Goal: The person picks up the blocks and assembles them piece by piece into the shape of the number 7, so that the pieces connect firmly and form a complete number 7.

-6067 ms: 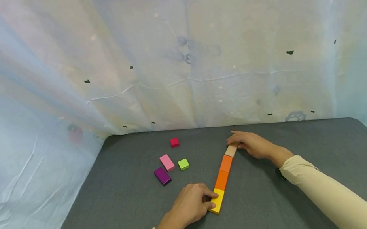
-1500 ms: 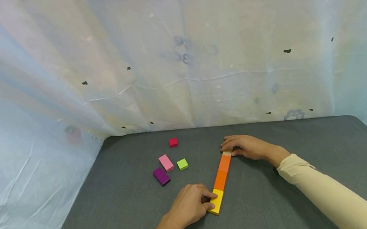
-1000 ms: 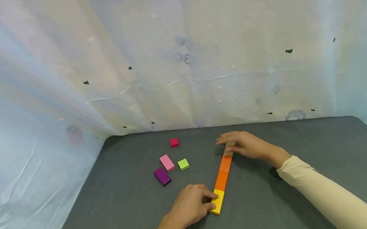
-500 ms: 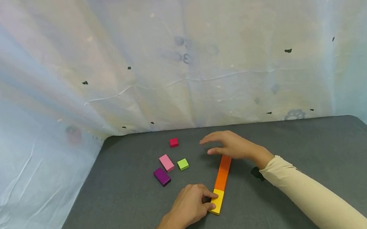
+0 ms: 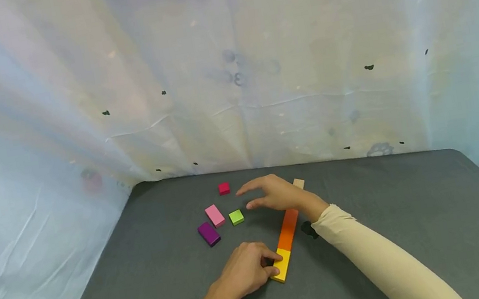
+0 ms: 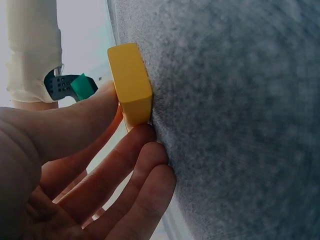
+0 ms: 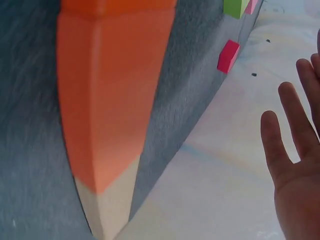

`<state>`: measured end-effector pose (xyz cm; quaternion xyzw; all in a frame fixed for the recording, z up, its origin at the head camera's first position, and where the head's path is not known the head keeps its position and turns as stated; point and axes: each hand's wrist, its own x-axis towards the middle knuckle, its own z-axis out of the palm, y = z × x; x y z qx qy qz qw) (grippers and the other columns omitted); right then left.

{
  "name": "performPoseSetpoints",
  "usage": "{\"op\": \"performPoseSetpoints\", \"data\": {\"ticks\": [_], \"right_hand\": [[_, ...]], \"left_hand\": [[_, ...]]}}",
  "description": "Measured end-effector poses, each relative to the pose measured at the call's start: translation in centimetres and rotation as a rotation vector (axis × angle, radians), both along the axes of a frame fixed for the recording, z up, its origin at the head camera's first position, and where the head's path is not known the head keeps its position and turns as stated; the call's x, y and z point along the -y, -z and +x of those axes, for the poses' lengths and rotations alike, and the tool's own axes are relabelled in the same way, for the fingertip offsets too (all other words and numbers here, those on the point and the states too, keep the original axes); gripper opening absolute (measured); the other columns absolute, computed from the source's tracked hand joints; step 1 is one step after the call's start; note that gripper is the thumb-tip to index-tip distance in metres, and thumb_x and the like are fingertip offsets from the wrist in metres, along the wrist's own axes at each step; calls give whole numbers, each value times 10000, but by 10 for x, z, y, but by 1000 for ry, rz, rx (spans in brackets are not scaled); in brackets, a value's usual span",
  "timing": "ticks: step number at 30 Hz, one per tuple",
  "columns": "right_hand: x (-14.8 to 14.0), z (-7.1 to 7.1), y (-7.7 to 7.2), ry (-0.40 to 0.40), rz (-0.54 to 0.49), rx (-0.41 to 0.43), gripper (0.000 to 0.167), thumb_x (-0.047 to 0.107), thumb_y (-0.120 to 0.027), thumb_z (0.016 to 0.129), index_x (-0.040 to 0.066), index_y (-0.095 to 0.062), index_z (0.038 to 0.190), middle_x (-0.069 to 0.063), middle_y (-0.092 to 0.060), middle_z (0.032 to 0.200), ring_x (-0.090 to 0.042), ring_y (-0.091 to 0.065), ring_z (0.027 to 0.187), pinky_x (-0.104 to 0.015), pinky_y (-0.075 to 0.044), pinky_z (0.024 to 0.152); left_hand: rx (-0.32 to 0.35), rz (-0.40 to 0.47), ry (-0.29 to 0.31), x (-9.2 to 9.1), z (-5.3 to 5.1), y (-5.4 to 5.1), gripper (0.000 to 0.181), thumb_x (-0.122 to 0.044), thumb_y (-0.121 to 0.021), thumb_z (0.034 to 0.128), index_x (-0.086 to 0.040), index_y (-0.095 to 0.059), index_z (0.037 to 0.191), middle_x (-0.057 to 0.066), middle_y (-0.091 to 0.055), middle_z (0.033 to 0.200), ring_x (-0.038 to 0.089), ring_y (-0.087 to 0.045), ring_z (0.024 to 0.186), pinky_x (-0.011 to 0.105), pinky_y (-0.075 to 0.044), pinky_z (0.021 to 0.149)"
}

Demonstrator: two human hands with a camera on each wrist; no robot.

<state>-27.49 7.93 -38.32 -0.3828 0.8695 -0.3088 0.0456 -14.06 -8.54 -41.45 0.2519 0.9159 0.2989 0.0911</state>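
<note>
Thumb and fingers of the left hand pinch the yellow block, which lies flat on the dark table just right of that hand. From the yellow block a straight row runs forward, away from the left hand — a darker orange block touching it, then a lighter orange block, then a beige block showing just beyond the right hand. Right wrist view shows the two oranges and the beige end to end.

Right hand holds nothing: thumb and fingers spread apart, in the air over the far part of the row, partly hiding it in the head view. Its fingertips point left. Loose blocks sit on that side — green block nearest the thumb, red block just past the fingertips, pink block farther left, purple block left of that and ahead of the left hand. Both arms wear cream sleeves. Pale sheet hangs beyond both hands.
</note>
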Motion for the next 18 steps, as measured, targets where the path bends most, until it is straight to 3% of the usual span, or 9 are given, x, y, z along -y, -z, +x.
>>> {"op": "performPoseSetpoints", "data": {"ticks": [9,18], "right_hand": [[14,0,12,-23,60,36,420,264,-721,916,153,-662,1317,-31,-648,1356,-233,-603,1259,-440,-501,1015],[28,-5,13,-27,102,48,438,231,-752,893,138,-666,1312,-21,-655,1345,-225,-584,1281,-436,-484,1044]], "left_hand": [[-14,-1,16,0,0,1,195,-188,-826,810,-202,-814,1005,-93,-731,903,-3,-598,745,193,-470,663],[-9,8,1,1,0,2,189,-188,-829,806,-209,-817,994,-102,-734,898,-6,-596,736,199,-481,676]]}}
